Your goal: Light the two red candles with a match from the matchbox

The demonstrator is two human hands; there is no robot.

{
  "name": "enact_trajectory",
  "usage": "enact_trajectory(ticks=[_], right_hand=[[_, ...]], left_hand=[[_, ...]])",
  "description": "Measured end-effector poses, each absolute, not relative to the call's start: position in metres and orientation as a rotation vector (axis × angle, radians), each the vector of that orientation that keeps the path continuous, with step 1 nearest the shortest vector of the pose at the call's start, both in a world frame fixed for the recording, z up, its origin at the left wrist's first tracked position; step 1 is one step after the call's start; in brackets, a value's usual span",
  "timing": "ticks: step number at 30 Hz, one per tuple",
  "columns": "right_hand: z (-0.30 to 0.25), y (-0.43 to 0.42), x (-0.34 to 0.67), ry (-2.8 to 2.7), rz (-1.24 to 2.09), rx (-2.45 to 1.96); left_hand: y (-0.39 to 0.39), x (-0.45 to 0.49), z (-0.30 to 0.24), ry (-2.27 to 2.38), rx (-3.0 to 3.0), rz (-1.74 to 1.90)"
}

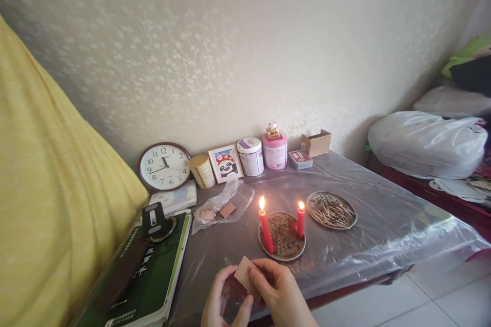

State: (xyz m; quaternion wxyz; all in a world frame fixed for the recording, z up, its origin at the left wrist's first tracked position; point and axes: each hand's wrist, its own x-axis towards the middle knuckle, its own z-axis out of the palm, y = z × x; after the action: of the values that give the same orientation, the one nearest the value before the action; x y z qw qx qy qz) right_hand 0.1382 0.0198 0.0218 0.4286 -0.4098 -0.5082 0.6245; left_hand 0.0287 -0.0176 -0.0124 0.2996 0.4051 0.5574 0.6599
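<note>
A small tan matchbox (242, 275) is held low over the table's front edge. My right hand (278, 286) pinches it, thumb lying across its upper face; a tiny red spot shows at the thumb tip, too small to make out. My left hand (220, 296) is curled round the box's left side, with its index fingertip against the edge. Just beyond my hands, two lit red candles, a left candle (266, 232) leaning slightly and a right candle (300, 222) upright, stand on a round metal plate (284, 254). Another plate (312, 198) to the right holds many matchsticks (335, 217).
A clear plastic bag (230, 189) with small boxes lies left of the candles. Green book (164, 271), wall clock (164, 166), tins (250, 158), picture frame (225, 163) and carton (316, 143) line the left and back. Plastic sheeting (368, 260) covers the table.
</note>
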Motion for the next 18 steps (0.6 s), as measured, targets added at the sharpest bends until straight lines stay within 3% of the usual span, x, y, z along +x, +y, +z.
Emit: enact_trajectory(ticks=[18], right_hand=[[0.013, 0.013, 0.138, -1.953, 0.912, -1.082]], left_hand=[[-0.006, 0.0, -0.005, 1.281, 0.905, 1.554]])
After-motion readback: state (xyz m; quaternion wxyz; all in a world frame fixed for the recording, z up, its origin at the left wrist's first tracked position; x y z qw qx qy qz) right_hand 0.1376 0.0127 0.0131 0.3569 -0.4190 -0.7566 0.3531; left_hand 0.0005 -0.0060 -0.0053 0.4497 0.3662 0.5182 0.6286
